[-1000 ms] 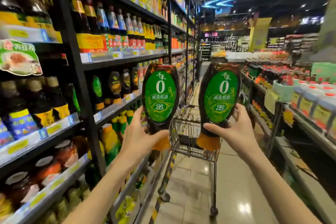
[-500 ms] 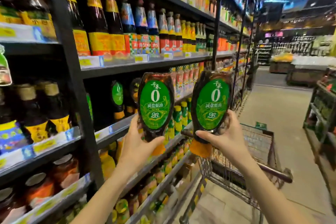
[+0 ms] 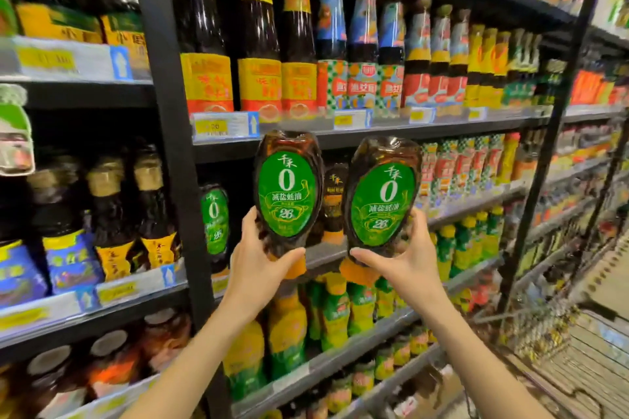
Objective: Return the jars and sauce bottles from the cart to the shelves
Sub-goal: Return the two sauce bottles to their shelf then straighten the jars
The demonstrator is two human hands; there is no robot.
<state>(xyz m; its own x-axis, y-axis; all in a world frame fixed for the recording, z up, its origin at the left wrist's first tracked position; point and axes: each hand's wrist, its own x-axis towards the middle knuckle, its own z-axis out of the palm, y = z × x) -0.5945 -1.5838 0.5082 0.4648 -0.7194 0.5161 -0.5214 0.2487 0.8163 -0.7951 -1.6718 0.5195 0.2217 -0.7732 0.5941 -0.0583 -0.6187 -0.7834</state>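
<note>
Bottles of dark sauce stand cap-down, one in each grip: the left hand (image 3: 262,262) wraps the neck of the left bottle (image 3: 287,194), the right hand (image 3: 405,262) that of the right bottle (image 3: 383,204), both upright, side by side. The matching bottle (image 3: 213,221) sits on the middle shelf (image 3: 325,252) just beyond and to the left, so the left hand looks nearer; the cart (image 3: 544,333) lies low right.

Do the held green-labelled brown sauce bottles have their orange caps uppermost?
No, the left hand and right hand grip the left bottle and right bottle with orange caps downward.
</note>
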